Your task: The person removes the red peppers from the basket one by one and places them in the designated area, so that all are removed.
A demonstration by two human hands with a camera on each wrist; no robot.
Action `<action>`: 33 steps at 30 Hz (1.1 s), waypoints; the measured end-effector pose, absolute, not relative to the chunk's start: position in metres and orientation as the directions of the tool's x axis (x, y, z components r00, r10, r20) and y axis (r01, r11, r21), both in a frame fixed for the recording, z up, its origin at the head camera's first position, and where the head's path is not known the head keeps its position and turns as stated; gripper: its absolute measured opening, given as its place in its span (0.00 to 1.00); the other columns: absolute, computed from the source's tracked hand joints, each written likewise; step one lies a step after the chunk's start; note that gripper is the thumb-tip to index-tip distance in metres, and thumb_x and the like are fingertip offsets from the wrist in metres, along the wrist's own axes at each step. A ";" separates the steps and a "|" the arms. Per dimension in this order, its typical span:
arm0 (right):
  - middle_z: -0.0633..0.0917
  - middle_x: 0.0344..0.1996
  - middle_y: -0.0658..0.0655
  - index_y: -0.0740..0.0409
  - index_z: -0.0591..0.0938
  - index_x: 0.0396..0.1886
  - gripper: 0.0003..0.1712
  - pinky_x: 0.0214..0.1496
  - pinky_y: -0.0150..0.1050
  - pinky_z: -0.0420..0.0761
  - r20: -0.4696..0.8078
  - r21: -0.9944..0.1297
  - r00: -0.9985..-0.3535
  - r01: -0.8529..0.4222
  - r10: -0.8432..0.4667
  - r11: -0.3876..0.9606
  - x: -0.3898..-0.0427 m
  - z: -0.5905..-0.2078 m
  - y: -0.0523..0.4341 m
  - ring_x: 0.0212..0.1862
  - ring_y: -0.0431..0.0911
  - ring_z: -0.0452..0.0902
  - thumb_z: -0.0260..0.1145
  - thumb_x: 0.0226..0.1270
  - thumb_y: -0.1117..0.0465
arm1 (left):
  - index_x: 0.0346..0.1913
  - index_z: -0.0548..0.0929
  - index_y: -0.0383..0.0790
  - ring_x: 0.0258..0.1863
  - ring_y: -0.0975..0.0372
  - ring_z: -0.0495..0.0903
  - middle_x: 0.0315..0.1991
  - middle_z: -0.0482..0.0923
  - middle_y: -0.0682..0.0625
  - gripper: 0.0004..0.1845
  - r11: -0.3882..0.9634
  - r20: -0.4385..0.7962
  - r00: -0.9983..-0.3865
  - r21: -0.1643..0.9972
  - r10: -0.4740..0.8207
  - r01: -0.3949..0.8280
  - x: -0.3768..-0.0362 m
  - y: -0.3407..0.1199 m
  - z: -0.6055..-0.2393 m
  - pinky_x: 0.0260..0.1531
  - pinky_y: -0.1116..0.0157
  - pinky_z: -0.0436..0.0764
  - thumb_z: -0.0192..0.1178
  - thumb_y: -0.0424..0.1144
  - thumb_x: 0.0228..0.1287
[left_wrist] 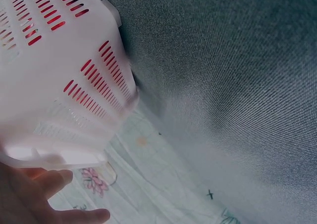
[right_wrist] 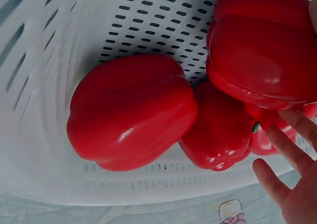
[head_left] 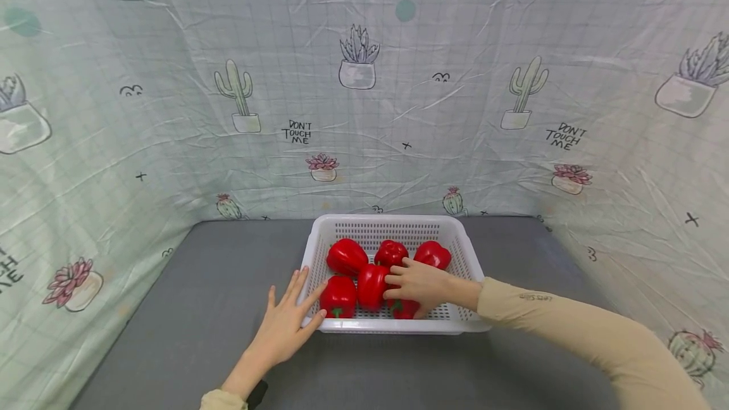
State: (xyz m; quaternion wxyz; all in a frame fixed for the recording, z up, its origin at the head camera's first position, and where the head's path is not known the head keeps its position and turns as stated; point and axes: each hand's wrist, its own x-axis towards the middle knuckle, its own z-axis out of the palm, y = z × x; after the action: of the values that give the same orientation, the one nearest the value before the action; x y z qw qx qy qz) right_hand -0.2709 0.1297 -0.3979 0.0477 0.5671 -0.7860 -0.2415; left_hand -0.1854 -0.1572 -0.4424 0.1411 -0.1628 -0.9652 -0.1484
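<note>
Several red bell peppers lie in a white perforated plastic basket (head_left: 393,326). My left hand (head_left: 281,324) rests on the basket's left rim with its fingers spread; in the left wrist view its fingers (left_wrist: 52,182) show beside the rim. Over the front right bell pepper (head_left: 403,310) my right hand (head_left: 424,283) reaches with fingers extended and thumb apart. In the right wrist view that same pepper (right_wrist: 267,50) sits between the thumb at the frame's edge and the loosely straight fingers (right_wrist: 290,149). The middle bell pepper (head_left: 371,286) is close to the right fingertips.
A dark grey tabletop (head_left: 216,283) carries the basket. Behind and at both sides hangs a pale sheet (head_left: 410,100) printed with potted cacti. In the basket's back row are a left pepper (head_left: 347,257), a middle pepper (head_left: 392,253) and a right pepper (head_left: 433,255).
</note>
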 end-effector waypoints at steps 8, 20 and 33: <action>0.74 0.55 0.46 0.42 0.71 0.57 0.43 0.56 0.43 0.72 -0.252 0.464 -0.420 -0.843 -0.872 0.272 -0.275 -0.396 0.130 0.55 0.43 0.67 0.70 0.35 0.36 | 0.64 0.62 0.59 0.69 0.50 0.48 0.70 0.49 0.46 0.29 0.903 0.315 -0.909 0.244 0.272 0.354 -0.185 -0.158 -0.443 0.56 0.34 0.47 0.49 0.56 0.59; 0.76 0.54 0.45 0.42 0.69 0.57 0.45 0.57 0.45 0.72 -0.315 0.485 -0.491 -0.819 -0.812 0.307 -0.271 -0.396 0.131 0.56 0.43 0.68 0.72 0.33 0.38 | 0.64 0.63 0.58 0.69 0.49 0.50 0.70 0.50 0.46 0.29 0.906 0.316 -0.909 0.237 0.270 0.352 -0.185 -0.156 -0.442 0.56 0.34 0.47 0.51 0.56 0.58; 0.76 0.54 0.47 0.44 0.70 0.58 0.46 0.58 0.47 0.71 -0.313 0.433 -0.526 -0.820 -0.791 0.374 -0.274 -0.392 0.134 0.56 0.44 0.69 0.72 0.33 0.39 | 0.64 0.63 0.58 0.69 0.50 0.48 0.70 0.49 0.47 0.29 0.904 0.302 -0.917 0.257 0.262 0.342 -0.185 -0.157 -0.440 0.57 0.34 0.46 0.50 0.56 0.59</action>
State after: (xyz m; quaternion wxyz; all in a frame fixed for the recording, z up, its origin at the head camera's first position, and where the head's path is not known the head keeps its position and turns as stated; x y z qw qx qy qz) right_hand -0.2737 0.1335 -0.3922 -0.0263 0.4863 -0.8284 -0.2766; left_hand -0.1846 -0.1565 -0.4405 0.1312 -0.1562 -0.9668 -0.1540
